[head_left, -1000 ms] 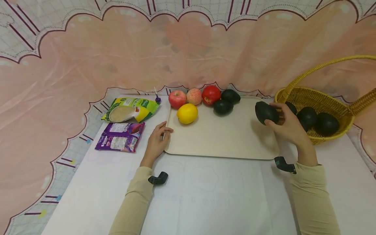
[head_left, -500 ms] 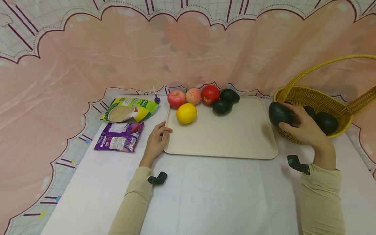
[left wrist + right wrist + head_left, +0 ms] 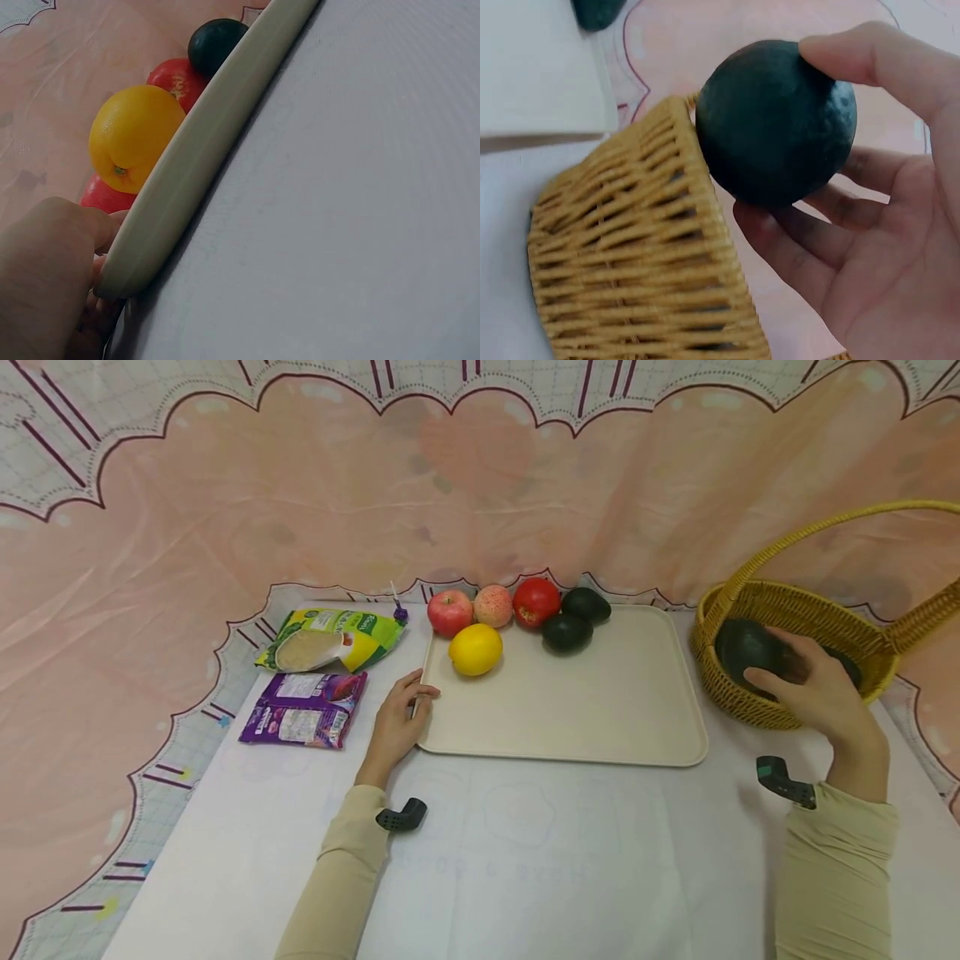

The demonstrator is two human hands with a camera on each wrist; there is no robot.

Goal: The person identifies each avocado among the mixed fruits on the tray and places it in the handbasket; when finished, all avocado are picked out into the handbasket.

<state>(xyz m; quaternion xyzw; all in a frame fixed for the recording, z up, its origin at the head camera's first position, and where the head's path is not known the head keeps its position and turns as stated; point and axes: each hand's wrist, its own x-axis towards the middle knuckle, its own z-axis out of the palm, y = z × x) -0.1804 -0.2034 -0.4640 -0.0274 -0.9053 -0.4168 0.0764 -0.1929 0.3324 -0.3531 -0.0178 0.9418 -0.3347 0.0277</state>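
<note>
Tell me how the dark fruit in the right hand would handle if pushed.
The dark fruit would probably roll, being rounded. Its smooth, shiny skin may be slippery. It seems stiff: the right hand grips it without a visible dent.

Over the past second your right hand [image 3: 821, 689] has carried the dark avocado [image 3: 750, 647] rightward, from over the right end of the tray [image 3: 562, 718] to the left part of the basket [image 3: 731, 695], inside its rim as the head view shows it. Your sleeve [image 3: 836, 868] and the black wrist camera [image 3: 783, 781] have shifted right too. The avocado's shadow has left the tray, and your hand now covers more of the dark fruits [image 3: 847, 665] in the basket.
</note>
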